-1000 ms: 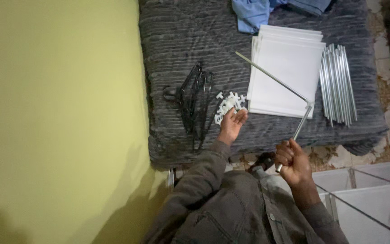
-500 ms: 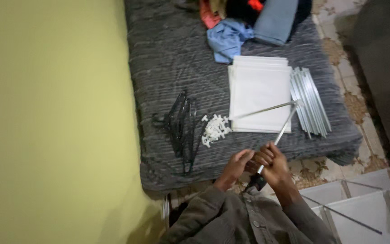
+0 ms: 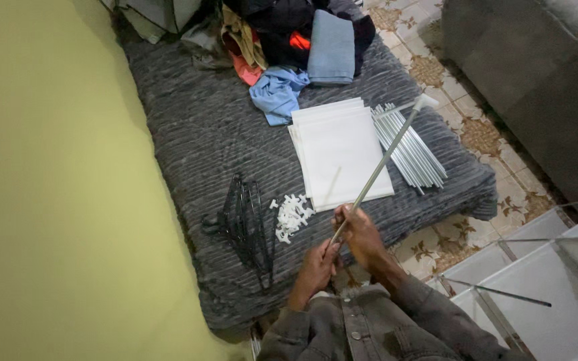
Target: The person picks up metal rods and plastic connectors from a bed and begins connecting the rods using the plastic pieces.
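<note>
Both hands, left hand [image 3: 317,266] and right hand [image 3: 359,232], grip a metal rod [image 3: 381,162]

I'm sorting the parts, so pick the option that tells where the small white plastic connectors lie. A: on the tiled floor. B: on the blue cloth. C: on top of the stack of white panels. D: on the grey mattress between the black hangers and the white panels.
D: the white connectors lie on the grey mattress, with the black hangers on one side and the white panels on the other.

rod's [image 3: 379,167] lower end hidden by hands
</note>
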